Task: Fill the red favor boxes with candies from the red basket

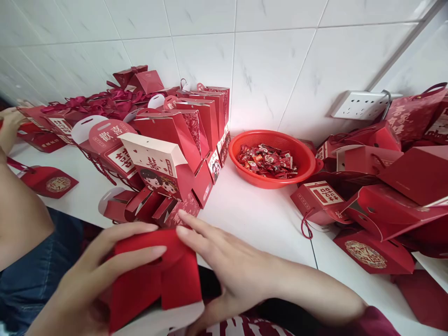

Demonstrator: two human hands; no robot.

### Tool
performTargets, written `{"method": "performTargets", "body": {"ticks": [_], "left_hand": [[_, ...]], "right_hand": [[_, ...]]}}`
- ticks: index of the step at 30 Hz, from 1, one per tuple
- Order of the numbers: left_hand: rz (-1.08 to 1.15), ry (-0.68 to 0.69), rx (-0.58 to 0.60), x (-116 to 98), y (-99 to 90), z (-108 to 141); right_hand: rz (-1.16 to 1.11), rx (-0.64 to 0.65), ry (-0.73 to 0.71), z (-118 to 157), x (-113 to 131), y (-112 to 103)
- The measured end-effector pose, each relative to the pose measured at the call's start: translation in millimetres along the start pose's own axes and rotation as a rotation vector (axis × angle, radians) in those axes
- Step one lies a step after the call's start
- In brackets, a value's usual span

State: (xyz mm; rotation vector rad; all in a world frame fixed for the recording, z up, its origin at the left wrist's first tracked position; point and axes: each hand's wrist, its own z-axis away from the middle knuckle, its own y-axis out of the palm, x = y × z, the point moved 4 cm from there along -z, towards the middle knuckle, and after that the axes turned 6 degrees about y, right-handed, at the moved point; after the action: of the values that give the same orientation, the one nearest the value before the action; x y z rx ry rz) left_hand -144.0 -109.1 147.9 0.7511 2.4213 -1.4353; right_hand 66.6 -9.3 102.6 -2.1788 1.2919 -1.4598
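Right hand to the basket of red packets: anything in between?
Just bare white tabletop between the right hand, which is on the red box, and the basket. Shows in the head view.

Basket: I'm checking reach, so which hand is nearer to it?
Right. The right hand is on this side of the basket, touching the right of the box; the left hand is farther left.

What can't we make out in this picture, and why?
- Head view: inside of the held box, hidden by its flaps.
- Head view: left thumb, hidden behind the box; left wrist, cut off by the bottom edge.
- Head view: small print on the packets, too small.
- Head view: rest of the neighbour's hand, cut off by the left edge.
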Motion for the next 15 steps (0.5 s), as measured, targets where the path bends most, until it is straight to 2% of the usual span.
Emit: {"method": "performTargets", "body": {"ticks": [2, 3, 4, 5, 7, 8, 9, 10, 12, 14, 15], "left_hand": [[-0.023, 0.156, 0.123, 1.7, 10.2, -2.4], [0.0, 0.168, 0.12, 7.4, 11.5, -3.0], [0.05, 0.122, 0.045, 18.0, 9.5, -3.9], [0.101, 0.046, -0.09, 33.1, 5.2, -4.5], [0.15, -0.114, -0.461, 74.5, -5.6, -2.3], [0.054, -0.191, -0.676, 98.2, -10.8, 2.0], [-0.064, -0.292, -0.771, 123.1, -11.1, 5.5], [-0.141, -0.4, -0.739, 149.0, -6.8, 6.8], [-0.192, -0.574, -0.596, 194.6, 5.9, 10.7], [-0.205, -0.64, -0.44, 219.9, 18.8, 14.6], [-0.198, -0.641, -0.391, 224.0, 23.5, 15.9]], "right_hand": [[-0.021, 0.023, -0.017, -13.9, -2.2, 10.3], [-0.035, 0.027, -0.011, -17.7, -4.8, 14.0], [-0.051, 0.03, 0.0, -19.8, -7.5, 16.9], [-0.065, 0.036, 0.018, -20.6, -10.0, 19.1], [-0.074, 0.07, 0.038, -19.6, -12.1, 22.9], [-0.068, 0.094, 0.038, -18.5, -12.0, 24.7], [-0.056, 0.117, 0.034, -17.4, -11.6, 26.3], [-0.045, 0.135, 0.029, -16.6, -11.1, 27.7], [-0.033, 0.154, 0.027, -15.7, -11.0, 29.3], [-0.027, 0.16, 0.034, -15.6, -12.4, 29.5], [-0.024, 0.16, 0.042, -15.8, -13.4, 29.1]]}}
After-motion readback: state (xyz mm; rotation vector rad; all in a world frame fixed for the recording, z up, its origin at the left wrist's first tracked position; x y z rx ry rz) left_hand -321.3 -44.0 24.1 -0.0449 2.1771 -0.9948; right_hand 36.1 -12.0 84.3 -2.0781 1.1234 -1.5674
